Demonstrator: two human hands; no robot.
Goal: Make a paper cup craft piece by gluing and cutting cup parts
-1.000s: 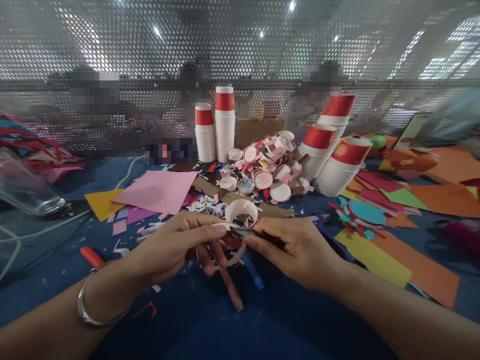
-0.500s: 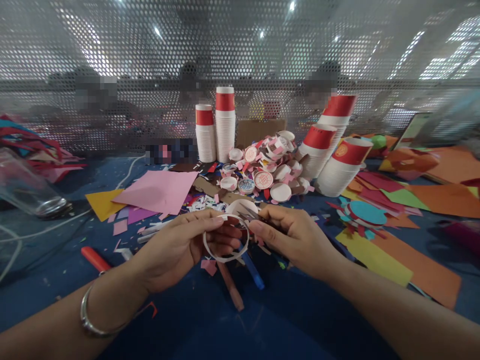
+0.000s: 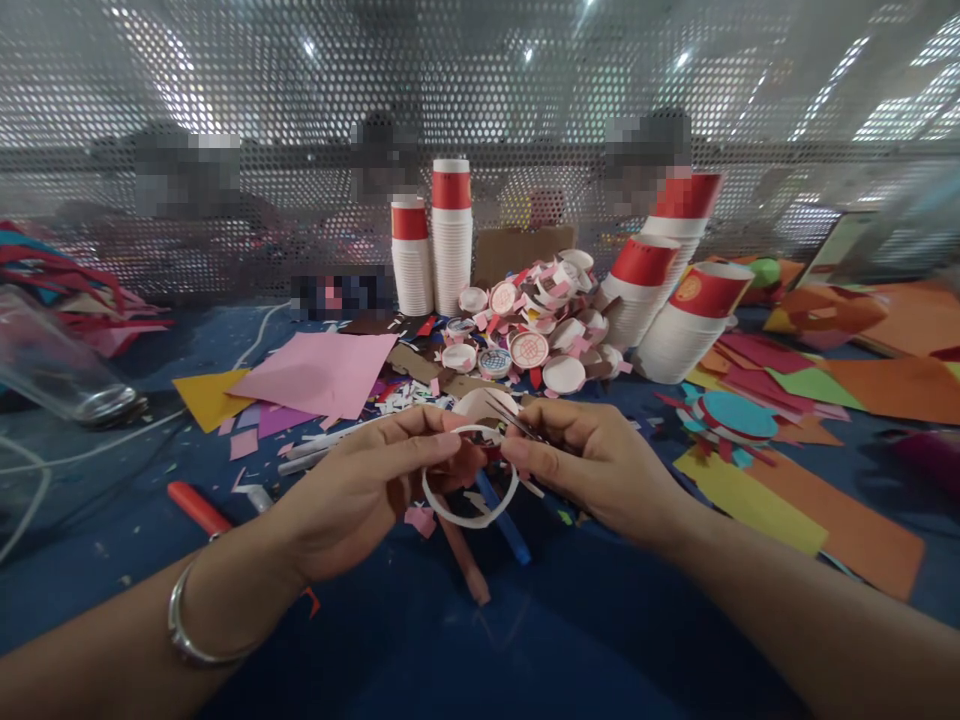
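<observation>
A thin white paper ring (image 3: 472, 521) hangs upright between my hands. My left hand (image 3: 352, 485) is closed on the ring's upper left edge, thumb on top. At the ring's right edge my right hand (image 3: 611, 485) is closed around small scissors (image 3: 512, 418). Their narrow metal blades point up and left, and the handles are hidden in my fingers. My right thumb also lies against the ring. Behind the blades a white paper disc (image 3: 480, 402) lies on the scraps. A brown marker (image 3: 469, 570) and a blue marker (image 3: 508, 530) lie below the ring.
Red-and-white paper cup stacks (image 3: 451, 240) stand behind a pile of small paper-cup pieces (image 3: 529, 350). Pink paper (image 3: 315, 375) lies left, near a red-handled tool (image 3: 196, 507). A turquoise-topped paper craft (image 3: 735, 415) and orange paper (image 3: 847, 515) lie right. Perforated metal sheeting (image 3: 262, 100) rises behind.
The paper ring and my left fingers have shifted slightly right, bringing the ring against my right thumb. The scissor blades look closer together. The view has tilted a little.
</observation>
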